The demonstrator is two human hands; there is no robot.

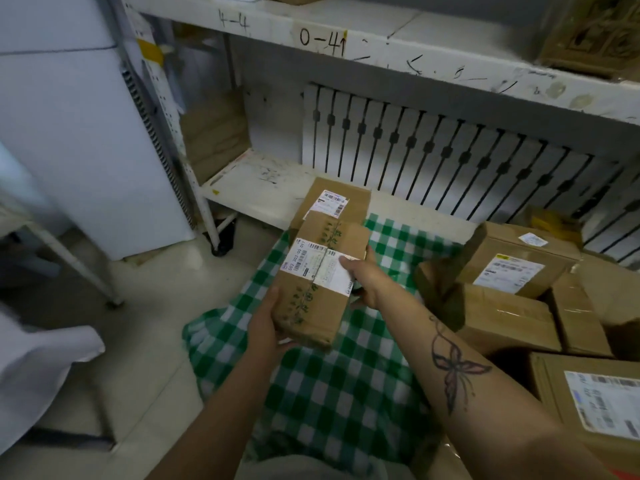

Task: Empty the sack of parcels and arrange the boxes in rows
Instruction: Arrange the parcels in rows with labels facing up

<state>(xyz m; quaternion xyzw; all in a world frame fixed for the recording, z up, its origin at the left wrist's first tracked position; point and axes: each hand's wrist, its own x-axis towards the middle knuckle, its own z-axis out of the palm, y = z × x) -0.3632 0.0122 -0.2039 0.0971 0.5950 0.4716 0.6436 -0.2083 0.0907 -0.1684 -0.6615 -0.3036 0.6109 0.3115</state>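
Observation:
I hold a long brown cardboard box (320, 282) with a white shipping label and green-printed tape above a green-and-white checked cloth (332, 386) spread on the floor. My left hand (268, 322) grips its near left corner. My right hand (363, 278) grips its right side, thumb on the label. Just beyond it, another labelled brown box (332, 202) lies at the cloth's far end. No sack is plainly in view.
A heap of brown parcels (512, 289) lies to the right, with one large labelled box (595, 403) at the near right. White shelving (381, 43) and a radiator (450, 157) stand behind. A white cabinet (69, 150) and metal frame legs (79, 268) are left.

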